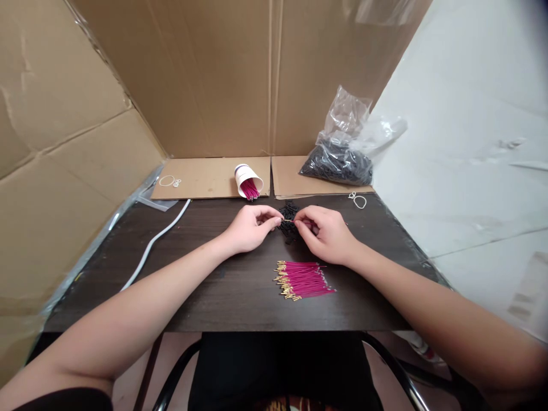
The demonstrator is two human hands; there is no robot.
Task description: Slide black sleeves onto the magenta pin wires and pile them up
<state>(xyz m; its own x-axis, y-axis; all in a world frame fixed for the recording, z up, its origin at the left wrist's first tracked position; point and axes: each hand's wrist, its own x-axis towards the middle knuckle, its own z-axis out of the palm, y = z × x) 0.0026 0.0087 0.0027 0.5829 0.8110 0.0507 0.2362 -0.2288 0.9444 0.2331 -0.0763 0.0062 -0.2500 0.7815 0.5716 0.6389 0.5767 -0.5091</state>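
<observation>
Over a loose pile of small black sleeves [290,235], my two hands meet with fingertips pinched. My right hand [327,234] is closed on a thin magenta wire, whose gold terminal [288,220] points left. At the tip of that terminal, my left hand [250,228] has thumb and forefinger pressed together; whatever lies between them is too small to make out. Nearer to me, a row of magenta wires [305,278] lies side by side on the dark table, gold ends to the left.
A paper cup [242,173] lies tipped over with more magenta wires inside. Behind on the right sits a clear bag of black pieces [340,162]. Rubber bands [359,201] lie at both sides. A white cable [154,240] crosses the left. Cardboard walls [214,80] enclose the back and left.
</observation>
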